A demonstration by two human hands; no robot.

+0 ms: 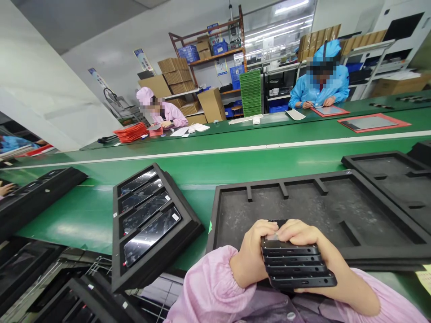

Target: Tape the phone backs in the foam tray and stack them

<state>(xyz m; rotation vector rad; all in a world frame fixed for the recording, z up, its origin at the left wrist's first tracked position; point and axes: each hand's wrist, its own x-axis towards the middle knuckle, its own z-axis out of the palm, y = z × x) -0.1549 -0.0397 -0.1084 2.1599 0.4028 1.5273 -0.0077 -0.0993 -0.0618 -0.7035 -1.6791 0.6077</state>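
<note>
A stack of several black phones (294, 269) is held in front of my body, their narrow edges with port openings facing me. My left hand (254, 251) is closed round the stack's left side. My right hand (325, 251) wraps the right side, its fingers lying over the top phone near a small grey patch. Right behind my hands lies a large black foam tray (242, 215) with dividers between its compartments. To the left, a tilted black foam tray (116, 251) carries several glossy phones (151, 235) with white labels.
A green conveyor bench (202, 166) runs across. More foam trays lie at right (380, 161) and left (43, 193). Across the bench sit a person in pink (171, 114) beside red sheets (131, 132) and a person in blue (319, 92).
</note>
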